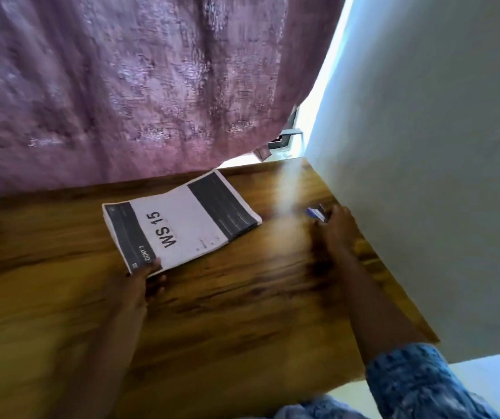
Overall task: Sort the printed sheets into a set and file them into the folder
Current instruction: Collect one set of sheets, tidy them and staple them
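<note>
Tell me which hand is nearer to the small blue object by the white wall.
Right. The right hand is up against the small blue object; the left hand is well to its left, gripping the near corner of the white printed stack.

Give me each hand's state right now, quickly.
Left hand: pinching the near corner of the white-and-grey printed paper stack marked WS 15.
Right hand: at the small blue object; blurred, so a grip cannot be told.

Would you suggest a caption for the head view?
Left hand pinches the WS 15 sheet stack on the table; right hand reaches a blue object.
</note>
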A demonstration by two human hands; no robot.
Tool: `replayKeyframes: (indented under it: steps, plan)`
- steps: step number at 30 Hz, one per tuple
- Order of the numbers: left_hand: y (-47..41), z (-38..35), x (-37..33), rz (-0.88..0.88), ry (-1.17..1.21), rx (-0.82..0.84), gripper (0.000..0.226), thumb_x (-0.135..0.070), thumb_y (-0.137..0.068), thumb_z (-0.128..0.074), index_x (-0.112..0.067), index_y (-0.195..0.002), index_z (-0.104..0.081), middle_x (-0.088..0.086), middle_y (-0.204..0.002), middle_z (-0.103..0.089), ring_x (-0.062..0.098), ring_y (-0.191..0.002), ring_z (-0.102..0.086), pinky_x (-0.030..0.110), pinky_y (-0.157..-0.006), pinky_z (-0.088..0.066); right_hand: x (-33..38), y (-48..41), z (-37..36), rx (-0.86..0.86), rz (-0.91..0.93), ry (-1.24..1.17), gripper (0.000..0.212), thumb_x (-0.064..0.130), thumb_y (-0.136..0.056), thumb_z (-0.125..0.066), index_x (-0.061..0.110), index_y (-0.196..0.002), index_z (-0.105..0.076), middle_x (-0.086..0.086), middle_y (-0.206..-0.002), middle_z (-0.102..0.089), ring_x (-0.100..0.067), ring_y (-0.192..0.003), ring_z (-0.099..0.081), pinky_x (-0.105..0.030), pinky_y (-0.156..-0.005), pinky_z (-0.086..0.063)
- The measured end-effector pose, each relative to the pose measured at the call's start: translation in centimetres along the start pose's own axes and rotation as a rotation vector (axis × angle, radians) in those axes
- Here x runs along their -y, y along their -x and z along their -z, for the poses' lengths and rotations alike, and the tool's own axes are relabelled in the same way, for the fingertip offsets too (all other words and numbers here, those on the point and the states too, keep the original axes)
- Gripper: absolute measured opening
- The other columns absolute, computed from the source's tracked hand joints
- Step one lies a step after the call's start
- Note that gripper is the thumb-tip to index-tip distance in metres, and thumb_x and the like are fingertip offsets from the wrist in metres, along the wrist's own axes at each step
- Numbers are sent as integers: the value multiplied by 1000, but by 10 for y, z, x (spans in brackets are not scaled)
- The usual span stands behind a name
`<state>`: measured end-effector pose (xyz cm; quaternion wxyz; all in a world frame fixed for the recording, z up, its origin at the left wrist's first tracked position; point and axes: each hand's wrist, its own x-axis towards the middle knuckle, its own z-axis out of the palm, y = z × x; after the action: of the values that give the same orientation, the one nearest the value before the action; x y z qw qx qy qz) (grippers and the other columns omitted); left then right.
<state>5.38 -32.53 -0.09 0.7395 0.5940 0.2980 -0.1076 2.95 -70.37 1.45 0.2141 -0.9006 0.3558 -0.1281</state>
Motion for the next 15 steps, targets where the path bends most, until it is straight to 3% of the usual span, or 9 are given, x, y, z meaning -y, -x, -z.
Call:
replayKeyframes:
  steps: [6,10,12,15]
  plan:
    - [8,-9,14,-39,205,-144,47,-2,-88,-63,-3,-133,-47,16,-127,-58,27,-97,-64,27,-53,-58,-17,-12,-8,11,8,188,60,47,-81,-67,8,-123,-50,-17,-124,-51,-35,-114,-47,-45,-89,-42]
    - [17,-5,15,-239,119,-178,40,2,-86,-64,-7,-123,-52,12,-116,-60,20,-83,-62,19,-49,-55,26,-3,-9,-77,215,129,59,44,-83,-67,12,-129,-47,-15,-131,-47,-33,-120,-42,-44,-93,-38]
    - [20,10,6,-311,-15,-153,41,0,-83,-68,-5,-122,-55,16,-115,-64,28,-87,-65,24,-52,-56,64,5,-11,-50,387,54,57,39,-84,-67,16,-132,-47,-12,-132,-49,-31,-121,-44,-43,-96,-39]
    - [34,46,-25,-358,-213,-29,31,-2,-79,-73,-8,-108,-63,16,-99,-71,33,-87,-67,35,-64,-56,130,19,-35,245,620,-216,63,37,-78,-73,16,-133,-49,-11,-132,-51,-29,-121,-46,-35,-93,-41]
